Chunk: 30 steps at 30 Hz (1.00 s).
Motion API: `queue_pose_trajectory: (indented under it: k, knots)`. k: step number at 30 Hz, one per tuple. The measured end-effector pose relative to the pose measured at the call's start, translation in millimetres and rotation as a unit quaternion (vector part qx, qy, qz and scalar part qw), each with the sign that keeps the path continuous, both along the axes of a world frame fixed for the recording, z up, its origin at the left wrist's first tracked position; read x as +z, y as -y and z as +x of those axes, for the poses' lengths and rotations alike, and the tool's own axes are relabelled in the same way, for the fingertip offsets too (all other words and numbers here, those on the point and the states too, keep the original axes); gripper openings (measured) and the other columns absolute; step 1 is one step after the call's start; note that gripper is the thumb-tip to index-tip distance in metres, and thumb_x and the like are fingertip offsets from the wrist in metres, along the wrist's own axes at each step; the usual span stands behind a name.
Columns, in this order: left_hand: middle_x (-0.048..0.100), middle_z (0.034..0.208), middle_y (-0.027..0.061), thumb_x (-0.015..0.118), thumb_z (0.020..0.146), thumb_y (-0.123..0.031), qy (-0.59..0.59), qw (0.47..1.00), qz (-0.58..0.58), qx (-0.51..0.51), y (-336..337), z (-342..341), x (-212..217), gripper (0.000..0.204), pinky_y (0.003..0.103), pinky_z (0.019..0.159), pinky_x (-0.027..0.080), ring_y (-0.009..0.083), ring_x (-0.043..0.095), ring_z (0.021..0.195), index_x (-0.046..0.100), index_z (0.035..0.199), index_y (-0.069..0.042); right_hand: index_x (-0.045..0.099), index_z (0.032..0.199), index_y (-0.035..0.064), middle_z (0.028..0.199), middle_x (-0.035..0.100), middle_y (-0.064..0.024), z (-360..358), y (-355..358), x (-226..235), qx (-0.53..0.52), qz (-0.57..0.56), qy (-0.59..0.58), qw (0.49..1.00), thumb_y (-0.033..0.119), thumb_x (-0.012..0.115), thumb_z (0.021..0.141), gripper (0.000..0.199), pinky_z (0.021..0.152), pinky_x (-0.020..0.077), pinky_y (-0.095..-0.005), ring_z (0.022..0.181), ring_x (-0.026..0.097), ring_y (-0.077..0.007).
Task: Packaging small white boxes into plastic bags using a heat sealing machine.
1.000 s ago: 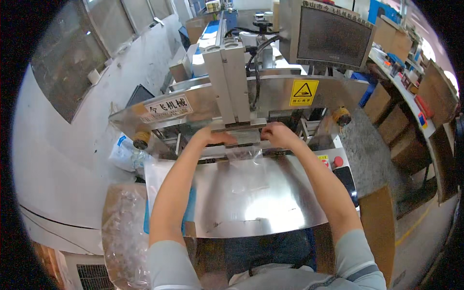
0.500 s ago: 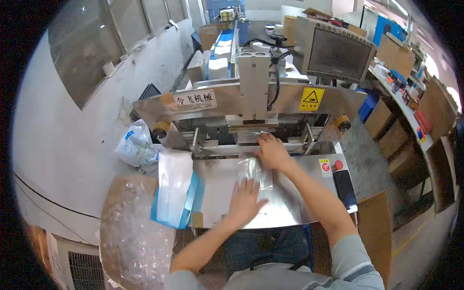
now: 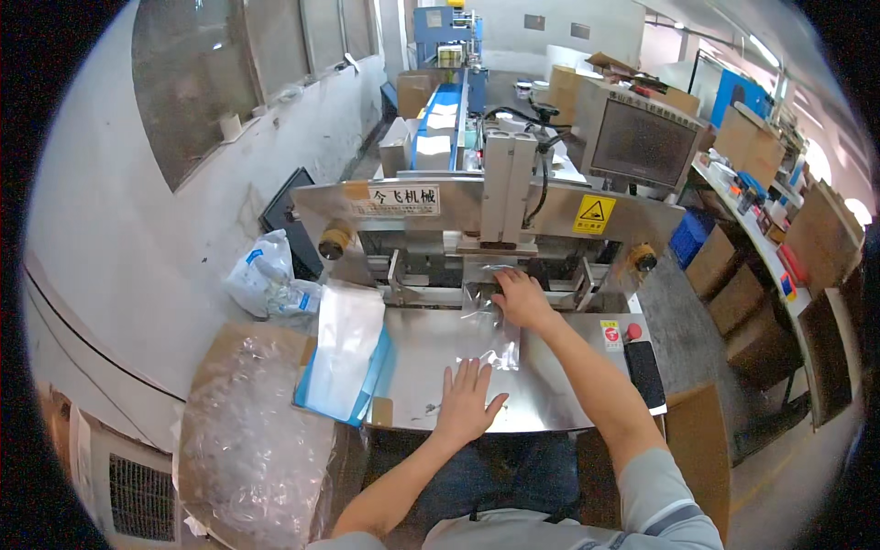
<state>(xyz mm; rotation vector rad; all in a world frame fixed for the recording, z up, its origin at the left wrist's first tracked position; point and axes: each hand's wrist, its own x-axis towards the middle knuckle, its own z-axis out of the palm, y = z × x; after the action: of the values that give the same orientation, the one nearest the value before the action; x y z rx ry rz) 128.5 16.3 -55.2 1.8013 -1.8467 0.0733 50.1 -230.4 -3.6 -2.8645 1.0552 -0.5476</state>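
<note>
A clear plastic bag lies flat on the metal worktop, its far end reaching under the press head of the machine. My right hand rests on the far part of the bag, close to the press head, fingers stretched out over the film. At the near end of the bag, my left hand is spread on the worktop, fingers apart and thumb pointing right. Its fingertips are by the bag's near edge; whether they touch it I cannot tell.
Left of the worktop stands a blue box holding a stack of white sheets. Beyond the left edge, a carton is heaped with clear bags. A red button and a black phone are at the right. A monitor hangs behind.
My left hand has drawn back toward me from the bag's middle to its near end, fingers spread. My right hand stays on the far part. The view has tilted up slightly.
</note>
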Motion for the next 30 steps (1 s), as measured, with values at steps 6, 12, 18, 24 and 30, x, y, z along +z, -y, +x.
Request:
queue_pose_trajectory:
  k: [6,12,18,24,30]
  knots:
    - [0.05,0.138,0.0299,0.057,0.095,-0.044,-0.015,1.0,0.014,0.006,-1,2,-8,0.063,0.062,0.114,0.024,0.0459,0.042,0.134,0.051,0.134,0.006,0.054,0.126,0.0036,0.129,0.06,-0.0187,7,1,14,-0.011,-0.009,-0.007,1.0,0.026,0.064,0.09,0.043,0.097,0.0448,-0.0502,0.123,0.054,-0.036]
    - [0.048,0.138,0.0291,0.066,0.092,-0.032,-0.093,0.992,-0.066,0.061,-3,3,1,0.062,0.061,0.112,0.028,0.0472,0.04,0.133,0.047,0.136,0.007,0.055,0.123,0.0029,0.123,0.063,-0.0203,16,13,21,-0.026,0.005,-0.015,1.0,0.023,0.061,0.091,0.038,0.099,0.0427,-0.0507,0.118,0.057,-0.0382]
    - [0.037,0.145,0.0342,0.067,0.09,-0.028,-0.14,0.974,-0.119,0.13,0,4,5,0.07,0.059,0.116,0.022,0.0521,0.03,0.138,0.037,0.141,0.01,0.067,0.11,0.004,0.103,0.071,-0.0214,18,41,4,-0.007,-0.045,0.004,0.999,0.025,0.063,0.086,0.031,0.097,0.0446,-0.0548,0.11,0.063,-0.0385]
    - [0.035,0.146,0.0335,0.066,0.091,-0.028,-0.161,0.971,-0.111,0.135,-4,11,0,0.07,0.059,0.116,0.02,0.052,0.028,0.139,0.035,0.141,0.01,0.065,0.111,0.0022,0.114,0.068,-0.0228,14,24,22,-0.018,0.034,-0.024,0.999,0.029,0.062,0.091,0.033,0.1,0.0432,-0.0523,0.113,0.061,-0.0401]
    - [0.034,0.146,0.0335,0.066,0.092,-0.03,-0.157,0.971,-0.118,0.136,-6,9,0,0.07,0.058,0.115,0.022,0.0523,0.027,0.139,0.036,0.141,0.009,0.046,0.14,-0.0025,0.135,0.056,-0.0259,-47,-25,23,0.007,0.156,0.206,0.966,0.03,0.055,0.098,0.054,0.107,0.0404,-0.0464,0.125,0.053,-0.0408]
